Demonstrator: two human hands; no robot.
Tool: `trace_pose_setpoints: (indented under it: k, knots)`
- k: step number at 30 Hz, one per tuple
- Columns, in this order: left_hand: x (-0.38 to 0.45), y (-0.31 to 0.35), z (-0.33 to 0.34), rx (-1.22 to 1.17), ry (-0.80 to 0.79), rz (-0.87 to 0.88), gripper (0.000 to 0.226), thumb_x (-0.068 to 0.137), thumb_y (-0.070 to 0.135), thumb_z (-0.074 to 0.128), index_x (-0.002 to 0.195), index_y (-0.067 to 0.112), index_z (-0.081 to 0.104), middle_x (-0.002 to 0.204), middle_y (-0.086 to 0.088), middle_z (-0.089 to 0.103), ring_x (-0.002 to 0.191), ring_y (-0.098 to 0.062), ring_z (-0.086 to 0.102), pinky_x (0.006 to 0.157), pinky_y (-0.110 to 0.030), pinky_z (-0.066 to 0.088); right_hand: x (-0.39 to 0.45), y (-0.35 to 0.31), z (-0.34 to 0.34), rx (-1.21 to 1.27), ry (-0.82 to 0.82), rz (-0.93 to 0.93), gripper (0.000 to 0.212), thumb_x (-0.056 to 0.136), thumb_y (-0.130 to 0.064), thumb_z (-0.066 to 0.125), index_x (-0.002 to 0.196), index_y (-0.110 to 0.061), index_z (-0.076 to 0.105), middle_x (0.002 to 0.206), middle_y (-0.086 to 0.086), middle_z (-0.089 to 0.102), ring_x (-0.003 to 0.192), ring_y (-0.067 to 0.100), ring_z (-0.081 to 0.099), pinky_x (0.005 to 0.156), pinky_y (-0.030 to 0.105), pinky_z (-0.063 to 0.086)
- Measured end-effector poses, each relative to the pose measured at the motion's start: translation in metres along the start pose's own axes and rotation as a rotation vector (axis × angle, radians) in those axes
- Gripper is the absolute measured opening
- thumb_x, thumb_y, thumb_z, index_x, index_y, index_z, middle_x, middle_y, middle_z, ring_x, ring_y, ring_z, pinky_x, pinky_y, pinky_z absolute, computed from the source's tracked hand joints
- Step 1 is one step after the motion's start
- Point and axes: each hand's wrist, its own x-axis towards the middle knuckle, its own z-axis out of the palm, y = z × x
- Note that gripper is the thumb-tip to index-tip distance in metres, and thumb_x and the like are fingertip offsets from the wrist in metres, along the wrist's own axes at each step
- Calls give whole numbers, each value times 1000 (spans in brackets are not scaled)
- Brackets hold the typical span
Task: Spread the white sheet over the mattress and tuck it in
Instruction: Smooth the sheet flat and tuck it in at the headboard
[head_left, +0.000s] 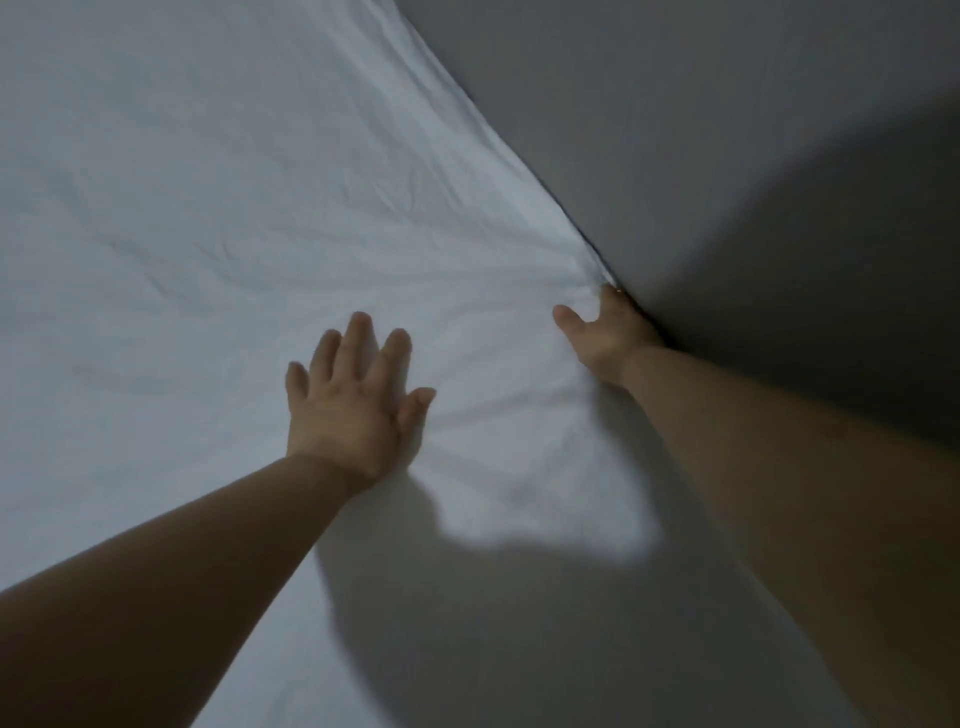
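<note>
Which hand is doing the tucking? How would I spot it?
Find the grey wall where the white sheet ends. The right hand sits at that edge, fingers hidden in the gap. The left hand lies flat on the sheet, fingers spread.

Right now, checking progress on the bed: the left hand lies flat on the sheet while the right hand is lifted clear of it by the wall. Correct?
Not quite. The left hand lies flat on the sheet, but the head view shows the right hand pressed into its edge against the wall.

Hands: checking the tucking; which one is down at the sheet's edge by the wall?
The right hand, fingers hidden at the edge; the left hand lies flat on the sheet.
</note>
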Motion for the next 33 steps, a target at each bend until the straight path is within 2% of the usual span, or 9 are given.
trace_pose_setpoints:
  k: [5,7,10,13,16,20,24,28,33]
  knots:
    - [48,-22,-1,20,-48,-184,78,81,77,6,149,42,-11,159,1,-21,145,-34,-18,114,-62,-1,6,-28,-18,-248,-115,52,61,99,-39,38,144,3,29,147,23,37,134,35,40,105,35,36]
    - [57,-27,5,65,-119,-199,81,77,80,1,146,43,-21,156,1,-29,143,-34,-25,113,-63,-5,8,-35,-14,-438,-43,-72,43,99,-23,36,135,0,44,137,22,48,125,36,48,95,35,43]
    - [59,-26,8,100,-174,-203,81,77,81,3,145,43,-21,157,1,-27,144,-33,-24,113,-62,-7,21,-61,-10,-366,142,-211,50,94,-28,46,136,0,39,140,19,43,129,34,44,103,37,40]
    - [68,-31,-8,70,-36,-176,79,78,82,15,146,43,17,157,-7,14,142,-37,12,113,-55,9,44,-94,-17,-64,51,-142,83,91,-52,47,150,-4,13,157,11,20,143,30,25,116,42,25]
    - [78,-42,-12,60,218,-129,66,82,71,24,124,29,52,122,-11,52,109,-37,46,101,-50,32,58,-94,-11,-128,-7,-105,89,91,-59,41,153,-8,1,161,7,3,148,26,10,118,40,14]
    - [89,-49,6,61,178,-177,72,86,66,18,145,26,34,150,-13,31,137,-35,25,112,-58,11,68,-95,-8,-99,-38,-55,91,92,-56,43,152,-4,-2,160,11,1,147,27,9,119,38,12]
    - [91,-54,7,46,124,-190,80,83,70,5,152,31,15,161,-4,4,148,-29,2,115,-56,2,71,-131,-12,-321,16,-144,72,89,-43,35,145,1,26,149,21,22,138,35,27,112,42,28]
    - [91,-52,9,37,105,-196,79,83,70,7,152,32,16,161,-3,4,148,-28,2,115,-56,2,95,-155,-18,-216,6,-234,89,90,-56,43,152,-6,2,160,12,6,147,30,13,119,42,17]
    - [94,-53,11,38,102,-176,78,83,69,9,151,32,15,161,-3,4,148,-28,2,115,-55,1,117,-153,-11,-199,-7,-171,90,91,-58,42,152,-8,0,161,8,2,148,26,8,120,40,12]
